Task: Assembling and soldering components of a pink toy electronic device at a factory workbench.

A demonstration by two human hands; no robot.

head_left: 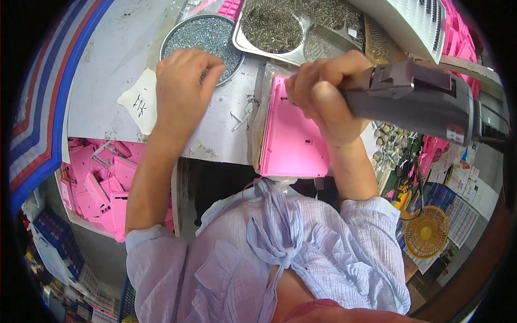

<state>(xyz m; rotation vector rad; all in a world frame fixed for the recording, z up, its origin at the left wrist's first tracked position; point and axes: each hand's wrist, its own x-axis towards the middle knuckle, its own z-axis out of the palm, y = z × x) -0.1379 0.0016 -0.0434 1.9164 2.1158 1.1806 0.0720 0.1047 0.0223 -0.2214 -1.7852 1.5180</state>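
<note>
My right hand point(336, 94) is wrapped around a dark grey electric screwdriver point(412, 105), its body running off to the right. The screwdriver's tip is hidden behind my fingers, over the upper part of a pink plastic panel point(293, 142). That panel lies flat in a holder at the table's front edge. My left hand point(186, 81) is over the near left part of a round dish of small silvery screws point(229, 40). Its fingers are curled in and the tips are mostly out of sight, so anything pinched there cannot be made out.
Behind the panel stands a metal tray point(296, 56) of small brassy parts. A torn paper piece point(141, 102) lies beside my left forearm. At lower left, a bin holds pink plastic parts point(99, 188). Small metal pieces point(385, 142) and a yellow basket point(426, 231) are at right.
</note>
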